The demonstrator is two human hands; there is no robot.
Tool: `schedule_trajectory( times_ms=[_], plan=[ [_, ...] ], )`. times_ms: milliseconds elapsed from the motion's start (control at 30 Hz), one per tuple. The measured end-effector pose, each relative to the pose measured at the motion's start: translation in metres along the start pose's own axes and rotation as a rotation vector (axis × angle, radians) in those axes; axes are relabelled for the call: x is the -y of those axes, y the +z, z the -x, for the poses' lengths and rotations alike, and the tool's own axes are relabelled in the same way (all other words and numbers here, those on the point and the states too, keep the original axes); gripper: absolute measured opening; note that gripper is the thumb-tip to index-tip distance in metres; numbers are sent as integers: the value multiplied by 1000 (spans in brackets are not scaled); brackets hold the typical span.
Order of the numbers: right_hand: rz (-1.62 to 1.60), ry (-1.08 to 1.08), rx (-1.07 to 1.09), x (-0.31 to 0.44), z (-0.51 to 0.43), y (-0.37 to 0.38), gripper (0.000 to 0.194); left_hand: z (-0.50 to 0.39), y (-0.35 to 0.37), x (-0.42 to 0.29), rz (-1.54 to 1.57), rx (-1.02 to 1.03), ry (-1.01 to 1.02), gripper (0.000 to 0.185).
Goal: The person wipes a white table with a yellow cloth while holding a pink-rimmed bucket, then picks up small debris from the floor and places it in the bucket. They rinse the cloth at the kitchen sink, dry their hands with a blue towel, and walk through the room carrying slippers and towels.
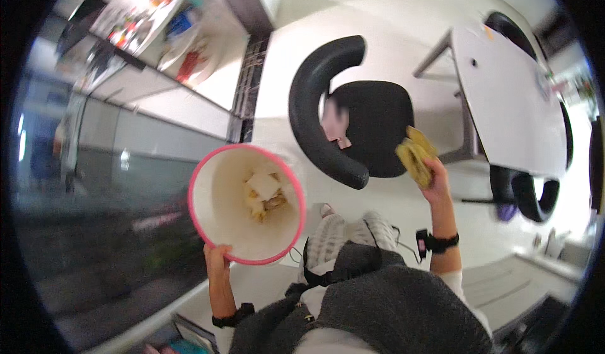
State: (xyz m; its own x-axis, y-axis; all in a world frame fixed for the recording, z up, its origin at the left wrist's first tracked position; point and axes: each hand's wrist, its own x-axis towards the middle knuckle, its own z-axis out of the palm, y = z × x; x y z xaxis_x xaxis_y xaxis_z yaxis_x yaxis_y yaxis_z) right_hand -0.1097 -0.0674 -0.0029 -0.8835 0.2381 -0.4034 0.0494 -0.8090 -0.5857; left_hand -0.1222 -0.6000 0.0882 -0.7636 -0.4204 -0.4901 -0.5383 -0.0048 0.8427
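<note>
My left hand (217,255) grips the pink rim of a white waste bin (203,212), whose open top faces the camera. Crumpled paper (263,186) and yellowish and brown scraps lie at its bottom. On the right, my right hand (436,181) holds a yellow-green folded cloth (418,158), slightly blurred, close to the front corner of a black chair seat (378,127). A pale pink item (335,122) lies on that seat, beside the curved black backrest (305,103).
A white table (510,103) with metal legs stands at the right, with black chairs (534,195) around it. Dark glossy cabinet fronts (142,188) line the left. Above them, a counter holds a clear plastic bag (194,61) with red contents.
</note>
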Motion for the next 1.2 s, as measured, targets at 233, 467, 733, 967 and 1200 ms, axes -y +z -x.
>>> schedule_trajectory(
  times_ms=[233, 467, 733, 967, 1200],
  plan=[
    [-16, 22, 1, -37, -74, 86, 33, -133, 0, -54, 203, 216, 50, 54],
    [-130, -167, -72, -52, -126, 89, 32, -277, 84, -148, 93, 356, 68, 50],
    [-228, -330, -342, -43, -173, 120, 34, -396, 239, -287, -141, 480, 94, 20],
    [-349, -560, -698, -77, -118, 129, 33, -496, 404, -356, -377, 776, 99, 19],
    [-349, -849, -937, -106, -165, 195, 41, -569, 600, -384, -519, 999, 83, 26]
  ],
)
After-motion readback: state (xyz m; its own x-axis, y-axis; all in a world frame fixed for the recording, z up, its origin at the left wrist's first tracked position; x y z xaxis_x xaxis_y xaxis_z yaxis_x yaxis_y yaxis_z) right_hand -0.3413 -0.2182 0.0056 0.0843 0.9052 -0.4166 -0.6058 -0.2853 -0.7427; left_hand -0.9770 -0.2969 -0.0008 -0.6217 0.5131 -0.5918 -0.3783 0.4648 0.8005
